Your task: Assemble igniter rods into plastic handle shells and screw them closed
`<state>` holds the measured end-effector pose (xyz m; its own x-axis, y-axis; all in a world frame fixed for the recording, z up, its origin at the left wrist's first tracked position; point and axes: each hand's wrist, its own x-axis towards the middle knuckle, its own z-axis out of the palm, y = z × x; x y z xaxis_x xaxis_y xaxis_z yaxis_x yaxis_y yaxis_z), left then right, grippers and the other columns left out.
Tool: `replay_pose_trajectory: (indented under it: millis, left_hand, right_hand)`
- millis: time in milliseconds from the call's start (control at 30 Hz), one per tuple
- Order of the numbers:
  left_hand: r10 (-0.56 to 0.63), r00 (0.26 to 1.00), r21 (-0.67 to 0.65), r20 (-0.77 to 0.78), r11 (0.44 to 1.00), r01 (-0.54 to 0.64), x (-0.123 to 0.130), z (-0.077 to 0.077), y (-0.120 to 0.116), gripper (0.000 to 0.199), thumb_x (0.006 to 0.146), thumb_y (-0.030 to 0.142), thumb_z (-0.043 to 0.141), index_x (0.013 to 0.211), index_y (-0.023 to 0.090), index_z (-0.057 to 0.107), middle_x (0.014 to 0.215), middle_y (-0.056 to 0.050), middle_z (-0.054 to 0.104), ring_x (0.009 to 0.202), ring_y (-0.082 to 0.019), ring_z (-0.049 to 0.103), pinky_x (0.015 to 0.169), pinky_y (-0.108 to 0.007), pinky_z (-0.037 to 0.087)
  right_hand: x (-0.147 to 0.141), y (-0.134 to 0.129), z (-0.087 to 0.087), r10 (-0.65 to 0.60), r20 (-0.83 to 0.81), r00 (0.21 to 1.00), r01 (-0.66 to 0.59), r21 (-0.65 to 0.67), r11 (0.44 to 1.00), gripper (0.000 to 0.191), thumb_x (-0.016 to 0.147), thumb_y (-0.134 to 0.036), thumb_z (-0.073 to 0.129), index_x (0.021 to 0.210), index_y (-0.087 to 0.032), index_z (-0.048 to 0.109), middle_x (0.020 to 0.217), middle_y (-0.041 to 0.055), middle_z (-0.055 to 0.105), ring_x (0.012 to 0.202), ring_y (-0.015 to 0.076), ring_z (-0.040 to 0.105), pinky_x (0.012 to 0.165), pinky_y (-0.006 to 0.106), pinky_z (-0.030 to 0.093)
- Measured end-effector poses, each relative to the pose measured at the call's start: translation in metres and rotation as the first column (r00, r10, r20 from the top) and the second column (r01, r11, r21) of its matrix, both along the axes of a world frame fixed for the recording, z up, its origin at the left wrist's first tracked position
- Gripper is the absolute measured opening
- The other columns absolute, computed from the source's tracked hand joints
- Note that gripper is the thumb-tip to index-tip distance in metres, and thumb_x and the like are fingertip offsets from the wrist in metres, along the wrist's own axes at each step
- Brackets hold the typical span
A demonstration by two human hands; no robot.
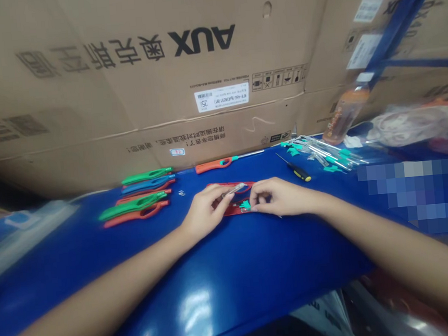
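My left hand [206, 209] pinches a small clear, silvery tube-like part [235, 189] between thumb and fingers. Beneath the fingertips lie red lighter casing halves [231, 209] on the blue table. A teal piece [245, 205] sits at the right end of the nearer casing, and the closed fingertips of my right hand [279, 197] are on it. Part of the casings is hidden behind both hands. Just beyond them rests an assembled orange lighter [213, 165] with a long metal tube.
Green, blue and orange lighter handles [137, 207] are piled at left. Tiny metal bits [181, 192] lie beside them. A screwdriver [299, 172], metal tubes with teal pieces [324, 151] and a bottle [347, 113] stand or lie at right. Cardboard boxes [142, 91] wall the back.
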<state>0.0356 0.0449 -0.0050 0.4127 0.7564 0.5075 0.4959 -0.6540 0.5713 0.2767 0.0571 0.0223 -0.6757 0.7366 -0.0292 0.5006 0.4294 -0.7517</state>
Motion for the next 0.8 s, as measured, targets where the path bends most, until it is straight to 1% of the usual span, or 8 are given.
replay_pose_trajectory:
  millis: [100, 233, 333, 433, 533, 633, 733, 800]
  left_hand:
    - [0.021, 0.999, -0.016, 0.024, 1.000, -0.021, 0.000, 0.001, 0.001, 0.032, 0.100, 0.032, 0.050, 0.122, 0.021, 0.070, 0.116, -0.008, 0.074, 0.106, -0.022, 0.068, 0.096, -0.036, 0.052]
    - [0.056, 0.995, -0.105, 0.085, 0.993, -0.047, -0.002, 0.000, 0.001, 0.032, 0.099, 0.037, 0.052, 0.118, 0.020, 0.070, 0.115, -0.008, 0.074, 0.100, -0.022, 0.069, 0.089, -0.033, 0.053]
    - [0.032, 0.994, -0.191, 0.107, 0.981, -0.011, -0.004, 0.001, 0.001, 0.030, 0.099, 0.037, 0.049, 0.101, 0.017, 0.071, 0.097, -0.005, 0.075, 0.087, -0.020, 0.067, 0.080, -0.029, 0.051]
    - [0.029, 0.993, -0.235, 0.114, 0.972, -0.002, -0.004, 0.004, 0.001, 0.035, 0.101, 0.037, 0.043, 0.084, 0.016, 0.066, 0.083, -0.003, 0.070, 0.081, -0.019, 0.063, 0.077, -0.028, 0.048]
    - [0.032, 0.997, -0.221, 0.068, 0.975, -0.016, -0.003, 0.005, -0.001, 0.034, 0.101, 0.034, 0.041, 0.085, 0.017, 0.065, 0.084, -0.002, 0.069, 0.081, -0.018, 0.062, 0.079, -0.028, 0.046]
    - [0.023, 1.000, -0.194, -0.008, 0.981, -0.024, 0.000, 0.004, -0.003, 0.032, 0.100, 0.031, 0.041, 0.083, 0.017, 0.063, 0.080, -0.001, 0.067, 0.076, -0.017, 0.061, 0.074, -0.027, 0.044]
    - [-0.009, 0.998, -0.180, -0.054, 0.984, -0.001, 0.002, 0.003, -0.004, 0.032, 0.100, 0.029, 0.041, 0.077, 0.018, 0.061, 0.076, -0.001, 0.066, 0.070, -0.015, 0.059, 0.070, -0.026, 0.043]
    - [-0.030, 0.997, -0.176, -0.067, 0.984, 0.018, 0.002, 0.002, -0.004, 0.032, 0.100, 0.028, 0.041, 0.078, 0.018, 0.061, 0.076, -0.001, 0.066, 0.071, -0.015, 0.059, 0.070, -0.027, 0.044]
  right_hand:
    - [-0.001, 0.005, -0.004, -0.143, -0.064, 0.988, 0.122, -0.263, 0.957, 0.017, 0.085, -0.032, 0.068, 0.087, -0.017, 0.061, 0.059, -0.0024, 0.064, 0.044, 0.0106, 0.059, 0.043, 0.022, 0.049]
    - [-0.003, 0.008, -0.006, -0.220, -0.204, 0.954, 0.127, -0.390, 0.912, 0.025, 0.078, -0.030, 0.076, 0.090, -0.015, 0.061, 0.062, -0.0014, 0.066, 0.048, 0.0108, 0.064, 0.044, 0.021, 0.055]
    - [-0.004, 0.008, -0.004, -0.255, -0.228, 0.940, 0.141, -0.422, 0.895, 0.024, 0.077, -0.028, 0.075, 0.093, -0.014, 0.063, 0.068, -0.0010, 0.066, 0.049, 0.0107, 0.065, 0.042, 0.021, 0.056]
    - [-0.005, 0.006, -0.001, -0.269, -0.230, 0.935, 0.145, -0.444, 0.884, 0.023, 0.078, -0.028, 0.076, 0.091, -0.014, 0.063, 0.069, -0.0009, 0.066, 0.048, 0.0109, 0.065, 0.042, 0.021, 0.056]
    - [-0.007, 0.004, -0.001, -0.252, -0.252, 0.934, 0.117, -0.451, 0.885, 0.027, 0.077, -0.031, 0.077, 0.090, -0.015, 0.060, 0.070, -0.0010, 0.065, 0.051, 0.0120, 0.067, 0.043, 0.022, 0.057]
    - [-0.008, 0.002, -0.002, -0.204, -0.251, 0.946, 0.078, -0.435, 0.897, 0.033, 0.076, -0.037, 0.079, 0.092, -0.016, 0.059, 0.070, -0.0016, 0.064, 0.052, 0.0111, 0.066, 0.042, 0.020, 0.056]
    - [-0.010, 0.000, -0.003, -0.166, -0.252, 0.953, 0.055, -0.397, 0.916, 0.038, 0.074, -0.041, 0.081, 0.094, -0.016, 0.061, 0.072, -0.0026, 0.063, 0.050, 0.0095, 0.063, 0.038, 0.019, 0.054]
    - [-0.011, 0.000, -0.003, -0.162, -0.248, 0.955, 0.059, -0.374, 0.925, 0.036, 0.077, -0.043, 0.079, 0.095, -0.016, 0.063, 0.068, -0.0040, 0.062, 0.046, 0.0083, 0.061, 0.037, 0.018, 0.052]
